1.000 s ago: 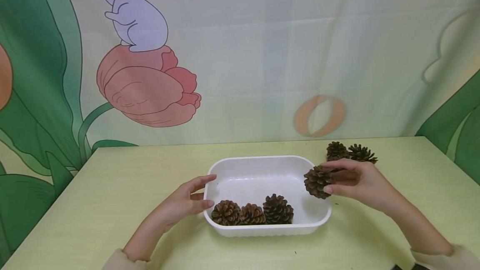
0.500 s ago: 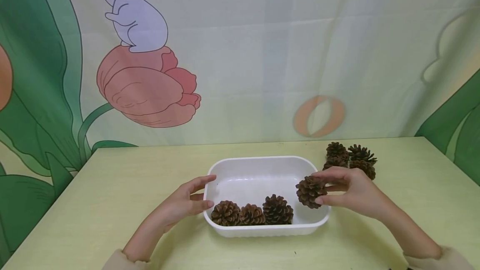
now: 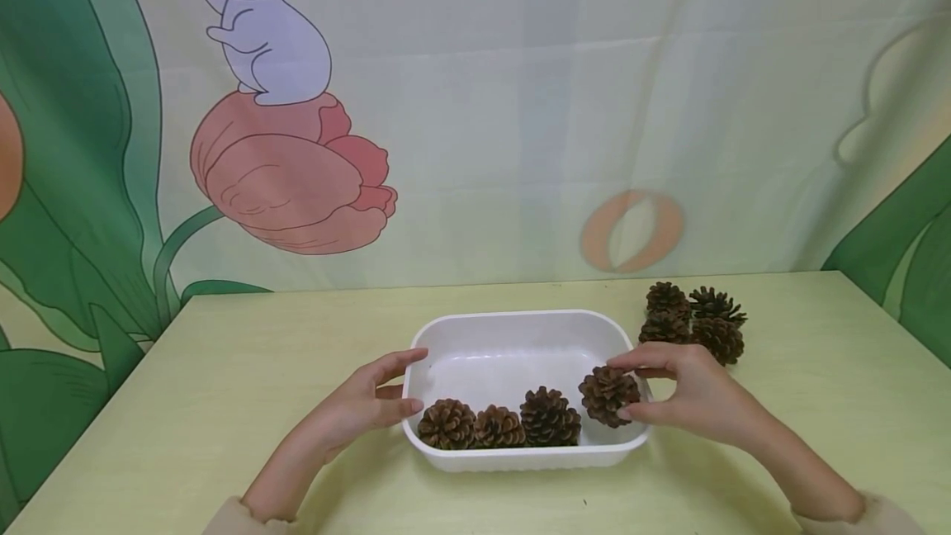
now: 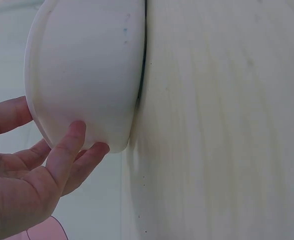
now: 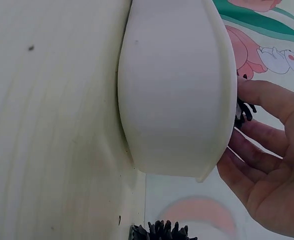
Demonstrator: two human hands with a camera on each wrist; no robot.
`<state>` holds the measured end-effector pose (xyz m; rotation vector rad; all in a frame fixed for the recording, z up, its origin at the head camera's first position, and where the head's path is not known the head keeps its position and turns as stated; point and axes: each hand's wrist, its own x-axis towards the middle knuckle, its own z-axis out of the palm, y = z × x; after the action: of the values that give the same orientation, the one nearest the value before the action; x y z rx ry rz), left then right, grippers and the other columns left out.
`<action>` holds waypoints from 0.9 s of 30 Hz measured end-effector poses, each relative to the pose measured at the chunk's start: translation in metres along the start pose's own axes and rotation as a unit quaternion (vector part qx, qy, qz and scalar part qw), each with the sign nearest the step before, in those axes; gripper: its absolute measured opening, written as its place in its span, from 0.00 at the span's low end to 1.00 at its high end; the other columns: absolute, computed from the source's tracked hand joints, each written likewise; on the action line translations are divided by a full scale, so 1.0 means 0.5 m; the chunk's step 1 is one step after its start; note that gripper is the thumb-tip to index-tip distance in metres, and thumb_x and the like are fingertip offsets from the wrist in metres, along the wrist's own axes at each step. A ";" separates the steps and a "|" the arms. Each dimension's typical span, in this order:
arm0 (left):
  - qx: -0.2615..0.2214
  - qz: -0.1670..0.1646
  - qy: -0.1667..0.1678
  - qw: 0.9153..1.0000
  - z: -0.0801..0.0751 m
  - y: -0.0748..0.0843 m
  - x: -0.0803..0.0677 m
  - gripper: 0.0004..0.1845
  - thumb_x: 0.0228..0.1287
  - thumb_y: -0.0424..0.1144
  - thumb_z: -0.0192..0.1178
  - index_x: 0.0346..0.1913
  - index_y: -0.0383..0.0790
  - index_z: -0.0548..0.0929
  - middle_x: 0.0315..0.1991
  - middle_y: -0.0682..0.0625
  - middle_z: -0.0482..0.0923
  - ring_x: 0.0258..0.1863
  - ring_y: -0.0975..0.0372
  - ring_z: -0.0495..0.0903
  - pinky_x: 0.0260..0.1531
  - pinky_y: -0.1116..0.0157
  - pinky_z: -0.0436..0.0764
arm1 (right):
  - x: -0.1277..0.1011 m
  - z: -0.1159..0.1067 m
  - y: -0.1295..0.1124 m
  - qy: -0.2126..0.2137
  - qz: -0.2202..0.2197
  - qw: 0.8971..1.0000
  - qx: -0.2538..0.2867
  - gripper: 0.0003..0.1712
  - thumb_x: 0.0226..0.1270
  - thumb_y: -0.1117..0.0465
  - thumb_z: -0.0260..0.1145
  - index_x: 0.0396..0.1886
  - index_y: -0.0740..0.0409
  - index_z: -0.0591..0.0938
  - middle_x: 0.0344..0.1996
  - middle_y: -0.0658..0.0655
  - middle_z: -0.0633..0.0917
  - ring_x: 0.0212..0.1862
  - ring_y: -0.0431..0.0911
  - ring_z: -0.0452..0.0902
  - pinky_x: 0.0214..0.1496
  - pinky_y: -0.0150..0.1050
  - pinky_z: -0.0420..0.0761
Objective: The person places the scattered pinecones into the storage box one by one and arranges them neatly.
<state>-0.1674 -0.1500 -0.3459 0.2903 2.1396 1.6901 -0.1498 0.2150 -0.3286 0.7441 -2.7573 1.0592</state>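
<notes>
In the head view, a pine cone (image 3: pixel 608 395) is pinched between the fingers and thumb of my right hand (image 3: pixel 687 395), low over the right end of a white plastic tray (image 3: pixel 520 458). Three pine cones (image 3: pixel 548 417) sit in a row along the tray's near wall. My left hand (image 3: pixel 364 395) grips the tray's left end, thumb and a finger over the rim. The left wrist view shows other fingers of the left hand (image 4: pixel 42 170) against the outer wall. Seen from the right wrist, the tray's rim hides most of the held cone (image 5: pixel 243 111) beside the right hand (image 5: pixel 271 155).
Several more pine cones (image 3: pixel 715 338) lie clustered on the pale yellow table (image 3: pixel 260 370), behind and right of the tray. A curtain (image 3: pixel 475 147) printed with a tulip and a white animal hangs along the table's back edge. Small dark specks dot the tabletop.
My right hand has carried its pine cone left and down from above the tray's right rim to inside the tray. More of the cone cluster behind shows now. My left hand stays put.
</notes>
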 end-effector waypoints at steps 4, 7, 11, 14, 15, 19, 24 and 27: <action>0.000 0.000 0.000 1.000 0.000 0.000 0.000 0.34 0.57 0.32 0.60 0.67 0.39 0.60 0.66 0.34 0.55 0.62 0.43 0.64 0.52 0.56 0.76 | 0.001 0.006 -0.004 0.007 -0.010 0.999 -0.045 0.26 0.39 0.59 0.76 0.44 0.58 0.82 0.43 0.55 0.83 0.39 0.44 0.81 0.44 0.40 0.81; 0.001 0.000 0.001 1.000 0.000 0.000 0.000 0.34 0.57 0.32 0.60 0.67 0.39 0.60 0.66 0.34 0.55 0.62 0.43 0.64 0.52 0.56 0.76 | 0.002 0.009 -0.007 -0.002 -0.013 0.998 -0.064 0.26 0.40 0.59 0.75 0.44 0.59 0.82 0.44 0.56 0.82 0.26 0.36 0.77 0.37 0.35 0.80; -0.001 -0.001 0.000 1.000 -0.001 0.001 -0.001 0.35 0.56 0.32 0.60 0.67 0.39 0.60 0.66 0.34 0.55 0.62 0.43 0.64 0.52 0.56 0.76 | 0.003 0.012 -0.009 -0.019 -0.014 0.997 -0.068 0.27 0.41 0.59 0.74 0.45 0.60 0.81 0.45 0.60 0.81 0.13 0.29 0.64 0.27 0.29 0.74; -0.003 0.000 -0.001 1.000 -0.001 0.001 -0.001 0.35 0.56 0.32 0.60 0.67 0.39 0.60 0.66 0.34 0.55 0.62 0.43 0.64 0.52 0.56 0.76 | 0.005 0.016 -0.010 -0.024 -0.026 0.995 -0.093 0.26 0.41 0.59 0.74 0.45 0.60 0.82 0.44 0.60 0.81 0.13 0.28 0.62 0.28 0.30 0.73; -0.003 0.000 -0.002 1.000 -0.001 0.001 -0.001 0.35 0.56 0.32 0.60 0.67 0.39 0.60 0.66 0.34 0.55 0.62 0.43 0.64 0.53 0.56 0.75 | 0.007 0.017 -0.010 -0.024 -0.036 0.993 -0.107 0.26 0.41 0.58 0.74 0.45 0.60 0.82 0.44 0.59 0.81 0.15 0.28 0.64 0.31 0.32 0.75; -0.003 0.001 -0.001 1.000 -0.002 0.000 -0.001 0.35 0.56 0.33 0.61 0.67 0.38 0.59 0.66 0.34 0.55 0.62 0.42 0.64 0.53 0.55 0.75 | 0.011 0.019 -0.013 -0.036 -0.053 0.986 -0.153 0.26 0.41 0.56 0.74 0.45 0.58 0.82 0.43 0.56 0.82 0.26 0.32 0.73 0.41 0.43 0.79; 0.000 0.001 -0.001 1.000 -0.002 -0.002 0.000 0.35 0.56 0.33 0.61 0.67 0.39 0.60 0.66 0.34 0.55 0.62 0.42 0.64 0.53 0.55 0.75 | 0.018 0.016 -0.018 -0.072 -0.055 0.981 -0.169 0.26 0.43 0.54 0.73 0.46 0.58 0.82 0.44 0.56 0.81 0.38 0.46 0.79 0.45 0.49 0.79; 0.000 0.002 -0.002 1.000 -0.001 -0.002 0.000 0.35 0.56 0.32 0.61 0.67 0.38 0.60 0.66 0.34 0.55 0.62 0.42 0.64 0.53 0.55 0.75 | 0.021 0.014 -0.018 -0.092 -0.050 0.980 -0.168 0.26 0.44 0.54 0.72 0.46 0.58 0.82 0.45 0.58 0.81 0.43 0.53 0.78 0.46 0.51 0.78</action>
<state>-0.1676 -0.1508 -0.3468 0.2985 2.1369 1.6917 -0.1541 0.2006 -0.3257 0.9551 -2.9028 0.5080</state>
